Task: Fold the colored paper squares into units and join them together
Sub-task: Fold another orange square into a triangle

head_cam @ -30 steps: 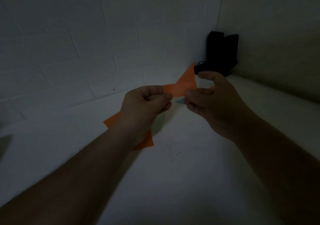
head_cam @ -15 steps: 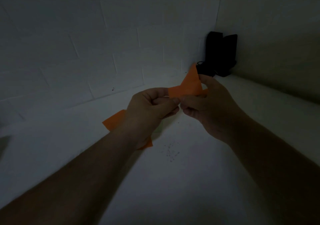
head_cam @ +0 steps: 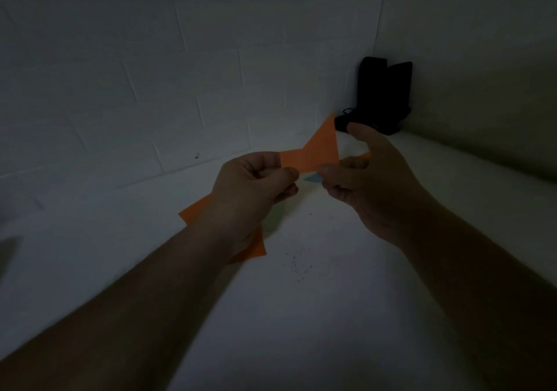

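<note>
A: Holding the folded orange unit [head_cam: 313, 154] up off the white surface [head_cam: 331, 300], between both hands. Left hand [head_cam: 250, 192] pinches its left end, thumb over curled fingers. Right hand [head_cam: 370, 186] has the right end between its lower fingers, while the index finger [head_cam: 360, 131] arches clear above the paper's pointed flap.

B: Any other paper in view?

A: More orange paper [head_cam: 196, 210] lies on the surface under the left wrist, mostly hidden; I cannot tell whether it is one sheet or several. A small pale blue piece [head_cam: 313, 177] shows just below the held unit, between the two hands. Hard to say whether it rests on the surface or is held.

B: Advice for the step?

A: By my reading this is creasing or checking one unit, joining not begun. Keep the pinches close to the fold line so the strip stays taut and flat. Run the crease with a fingertip from the middle outward. Light is poor, so align edges by feel before pressing; a skewed flap will fit badly in another unit's pocket.

B: Arm pose?

A: Both forearms reach forward from the bottom corners and converge mid-frame. Wrists roughly level, backs of hands toward the camera. Dark object [head_cam: 382, 95] stands in the far corner, well apart.
</note>
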`<state>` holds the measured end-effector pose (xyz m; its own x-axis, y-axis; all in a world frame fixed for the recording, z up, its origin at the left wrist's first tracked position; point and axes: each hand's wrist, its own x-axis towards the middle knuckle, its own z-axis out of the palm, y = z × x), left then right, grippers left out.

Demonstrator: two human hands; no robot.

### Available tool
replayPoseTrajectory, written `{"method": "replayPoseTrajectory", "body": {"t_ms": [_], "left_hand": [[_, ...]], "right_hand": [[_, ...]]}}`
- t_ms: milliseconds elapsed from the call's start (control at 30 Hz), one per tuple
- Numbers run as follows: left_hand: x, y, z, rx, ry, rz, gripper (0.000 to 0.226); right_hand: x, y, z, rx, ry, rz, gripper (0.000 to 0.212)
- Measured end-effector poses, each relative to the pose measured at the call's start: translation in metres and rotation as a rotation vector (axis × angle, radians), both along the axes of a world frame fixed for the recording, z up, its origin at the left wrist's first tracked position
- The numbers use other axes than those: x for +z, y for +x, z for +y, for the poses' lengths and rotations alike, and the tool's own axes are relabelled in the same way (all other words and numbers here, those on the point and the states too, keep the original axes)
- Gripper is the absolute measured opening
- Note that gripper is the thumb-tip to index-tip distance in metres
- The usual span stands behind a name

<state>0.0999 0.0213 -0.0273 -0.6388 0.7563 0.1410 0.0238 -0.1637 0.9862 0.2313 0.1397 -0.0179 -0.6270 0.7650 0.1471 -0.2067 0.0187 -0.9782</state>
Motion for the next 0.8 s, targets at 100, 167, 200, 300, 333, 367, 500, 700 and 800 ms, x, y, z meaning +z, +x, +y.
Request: {"method": "replayPoseTrajectory", "body": {"t_ms": [100, 167, 200, 300, 333, 367, 500, 700, 800], "left_hand": [[0.002, 0.000, 0.000, -0.011, -0.008, 0.000, 0.008], [0.002, -0.001, -0.001, -0.009, -0.010, -0.009, 0.015], [0.002, -0.001, -0.001, -0.007, -0.007, -0.017, 0.016], [0.004, -0.001, -0.002, -0.008, 0.008, -0.061, 0.008], [0.005, 0.000, -0.003, -0.015, 0.011, -0.084, 0.013], [0.007, 0.001, -0.003, -0.027, 0.014, -0.105, 0.018], [0.010, 0.001, -0.004, -0.068, 0.005, -0.107, 0.031], [0.004, -0.002, -0.009, -0.069, 0.023, 0.193, 0.051], [-0.004, -0.007, -0.010, -0.029, -0.009, 0.619, 0.069]], "right_hand": [[0.000, 0.000, 0.001, 0.010, 0.002, -0.006, 0.082], [0.001, 0.000, 0.003, 0.016, -0.021, 0.012, 0.082], [0.001, 0.001, 0.004, 0.016, -0.028, 0.019, 0.082], [0.006, 0.003, 0.004, -0.025, -0.041, 0.013, 0.079], [0.007, 0.003, 0.004, -0.041, -0.050, 0.017, 0.079], [0.007, 0.003, 0.004, -0.055, -0.058, 0.020, 0.080], [0.008, 0.004, 0.008, -0.086, -0.080, -0.011, 0.081], [0.012, 0.006, 0.008, -0.070, -0.142, -0.018, 0.084], [0.012, 0.007, 0.007, -0.013, -0.194, -0.017, 0.084]]}}
